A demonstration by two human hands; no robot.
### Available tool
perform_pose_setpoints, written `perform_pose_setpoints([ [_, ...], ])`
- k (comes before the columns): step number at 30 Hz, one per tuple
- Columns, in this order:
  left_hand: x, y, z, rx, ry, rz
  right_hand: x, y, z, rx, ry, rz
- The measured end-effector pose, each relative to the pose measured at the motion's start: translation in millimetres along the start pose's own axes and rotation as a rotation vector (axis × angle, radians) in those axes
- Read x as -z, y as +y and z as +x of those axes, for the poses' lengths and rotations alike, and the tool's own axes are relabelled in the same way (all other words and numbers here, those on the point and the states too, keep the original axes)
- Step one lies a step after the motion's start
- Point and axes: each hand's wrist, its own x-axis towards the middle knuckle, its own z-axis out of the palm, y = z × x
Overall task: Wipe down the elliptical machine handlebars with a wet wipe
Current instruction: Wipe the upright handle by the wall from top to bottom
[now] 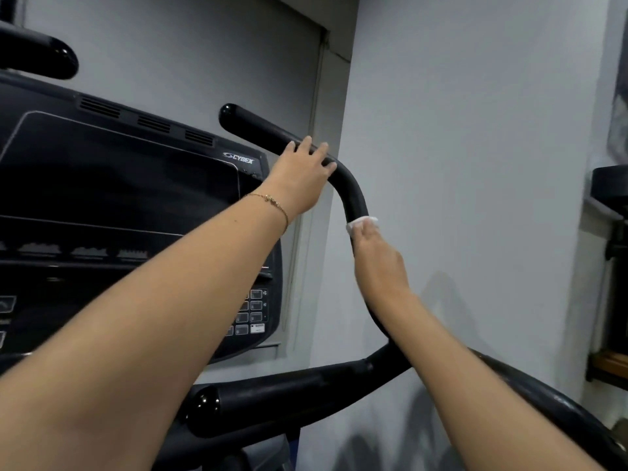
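Grey wall [469,137], window blind [190,45], black console [112,185]

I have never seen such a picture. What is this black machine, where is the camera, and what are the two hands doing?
The camera sits on a person's head and looks forward and down, so you see their own bare arms. The machine is an elliptical trainer: its dark console is at the left, a curved black handlebar in the middle. The left hand holds the bar's upper bend. The right hand, lower down, presses a white wet wipe against the same bar.
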Motion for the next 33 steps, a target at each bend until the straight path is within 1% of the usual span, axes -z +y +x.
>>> perform_pose_setpoints([
  [2, -9, 7, 2, 0.007, -0.034, 0.029, -10, 3, -7, 0.030, 0.000, -0.127],
  [7, -5, 16, 12, 0.042, -0.042, 0.037, 2, 8, 21, 0.070, -0.015, -0.083],
  [11, -1, 23, 16, 0.108, -0.075, 0.056, 10, 14, 0, 0.112, -0.098, -0.086],
  [14, 3, 29, 18, 0.128, -0.128, 0.090, 10, 23, -13, 0.153, -0.108, -0.118],
  [18, 11, 33, 22, 0.140, -0.190, 0.099, 17, 22, 1, 0.152, -0.115, -0.057],
  [20, 14, 36, 22, 0.127, -0.210, 0.109, 16, 21, -5, 0.183, -0.127, -0.097],
  [21, 14, 36, 21, 0.120, -0.211, 0.121, 13, 22, -12, 0.213, -0.149, -0.133],
  [23, 13, 34, 19, 0.117, -0.209, 0.154, 11, 28, -21, 0.325, -0.200, -0.301],
  [25, 10, 33, 18, 0.116, -0.206, 0.165, 21, 36, -16, 0.412, -0.208, -0.388],
  [28, 11, 34, 16, 0.119, -0.200, 0.151, 38, 41, -3, 0.497, -0.218, -0.433],
  [30, 10, 33, 16, 0.125, -0.197, 0.125, 39, 45, -5, 0.605, -0.225, -0.463],
  [33, 6, 33, 14, 0.129, -0.188, 0.093, 37, 57, -16, 0.728, -0.282, -0.409],
])
